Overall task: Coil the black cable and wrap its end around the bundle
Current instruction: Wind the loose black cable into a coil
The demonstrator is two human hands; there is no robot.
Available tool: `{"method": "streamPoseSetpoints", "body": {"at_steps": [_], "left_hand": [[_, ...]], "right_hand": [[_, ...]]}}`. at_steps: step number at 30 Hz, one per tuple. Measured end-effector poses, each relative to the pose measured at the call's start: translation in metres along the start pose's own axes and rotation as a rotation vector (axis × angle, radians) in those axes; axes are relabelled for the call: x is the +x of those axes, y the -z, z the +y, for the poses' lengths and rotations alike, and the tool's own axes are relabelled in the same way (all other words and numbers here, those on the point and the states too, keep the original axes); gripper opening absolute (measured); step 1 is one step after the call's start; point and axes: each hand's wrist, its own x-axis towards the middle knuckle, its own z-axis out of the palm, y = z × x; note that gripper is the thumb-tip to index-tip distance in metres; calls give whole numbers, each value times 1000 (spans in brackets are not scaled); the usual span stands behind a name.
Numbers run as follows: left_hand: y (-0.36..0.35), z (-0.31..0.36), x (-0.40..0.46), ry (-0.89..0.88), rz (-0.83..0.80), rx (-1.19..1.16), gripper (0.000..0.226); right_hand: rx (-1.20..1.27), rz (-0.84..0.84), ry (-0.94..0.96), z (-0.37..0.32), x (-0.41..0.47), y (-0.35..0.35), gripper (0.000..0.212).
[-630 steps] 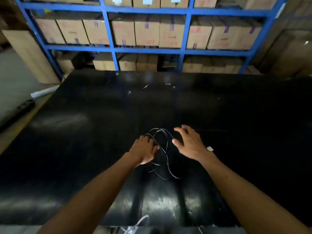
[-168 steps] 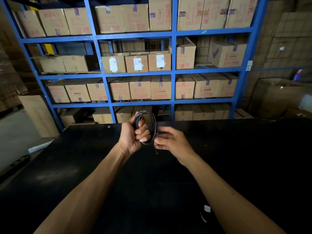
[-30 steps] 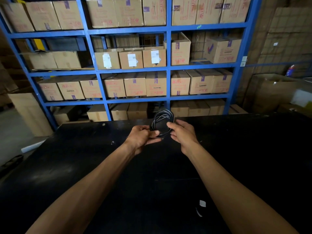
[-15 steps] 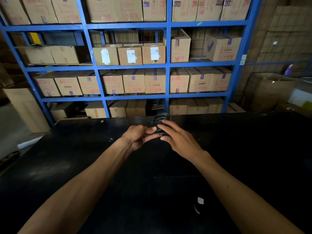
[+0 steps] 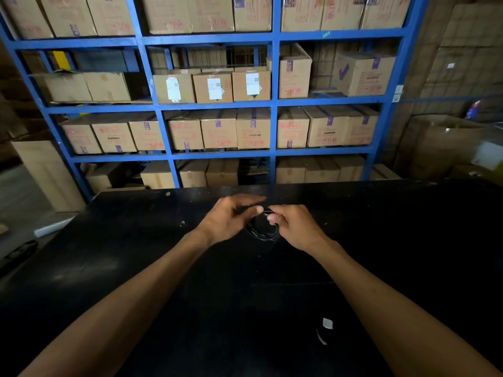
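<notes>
The black cable is a small coil of several loops, hard to make out against the black table. It hangs low over the far middle of the table, between my hands. My right hand pinches the top of the coil between thumb and curled fingers. My left hand is just left of the coil, blurred, with its fingers stretched out and apart and its thumb close to the loops. Whether the coil's bottom touches the table cannot be told.
Two small white scraps lie on the table near my right forearm. Behind the table's far edge stands a blue shelf rack packed with cardboard boxes. More cartons are stacked at the right, and floor shows at the left.
Both hands have lowered the coil from in front of the shelf down toward the table. My left hand has spread its fingers and come off the loops; my right hand keeps its pinch.
</notes>
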Motion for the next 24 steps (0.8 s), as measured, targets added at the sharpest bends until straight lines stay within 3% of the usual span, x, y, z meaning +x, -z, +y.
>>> {"method": "streamPoseSetpoints", "body": {"at_steps": [2, 4, 10, 15, 19, 24], "left_hand": [[-6, -2, -1, -151, -65, 105, 41], [-13, -7, -1, -245, -26, 173, 37], [-18, -21, 2, 136, 1, -462, 29], [-31, -17, 8, 295, -36, -659, 21], [-45, -13, 12, 536, 28, -909, 21], [-65, -20, 9, 567, -13, -1018, 25]], "right_hand": [[77, -54, -55, 0, 2, 2, 18], [134, -118, -86, 2, 4, 4, 21], [223, -229, -130, 13, 0, 11, 21], [246, -189, -189, 25, -4, 11, 28], [297, -139, -249, 33, -6, 3, 29], [405, -101, -354, 44, -14, -1, 25]]}}
